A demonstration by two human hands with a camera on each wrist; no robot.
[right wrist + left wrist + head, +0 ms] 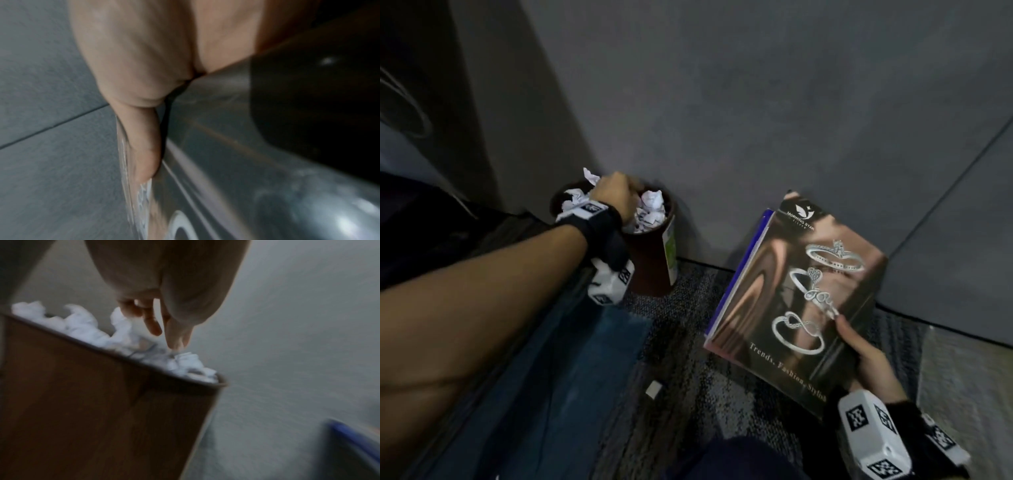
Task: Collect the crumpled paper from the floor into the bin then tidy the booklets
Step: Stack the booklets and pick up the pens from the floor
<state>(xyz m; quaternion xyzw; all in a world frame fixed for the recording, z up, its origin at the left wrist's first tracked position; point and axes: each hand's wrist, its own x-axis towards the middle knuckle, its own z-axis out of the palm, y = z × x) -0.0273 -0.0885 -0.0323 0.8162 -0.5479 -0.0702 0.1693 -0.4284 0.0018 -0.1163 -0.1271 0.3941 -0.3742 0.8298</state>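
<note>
A dark brown bin (650,263) stands on the carpet against the grey wall, heaped with crumpled paper (652,205). My left hand (613,195) hovers over its mouth. In the left wrist view its thumb and forefinger point straight down, and the fingertips (174,339) touch a paper ball (185,363) at the bin's rim (144,363). My right hand (859,346) grips the lower right corner of a stack of booklets (791,291) tilted up off the floor. The top cover shows silver rings. My thumb (144,146) lies on the glossy cover (226,162); the fingers underneath are hidden.
A grey wall (756,102) rises close behind the bin and booklets. A small white scrap (654,390) lies on the patterned carpet (688,359) between my hands. My leg in blue jeans (534,377) fills the lower left. A paler floor patch (962,377) is at the right.
</note>
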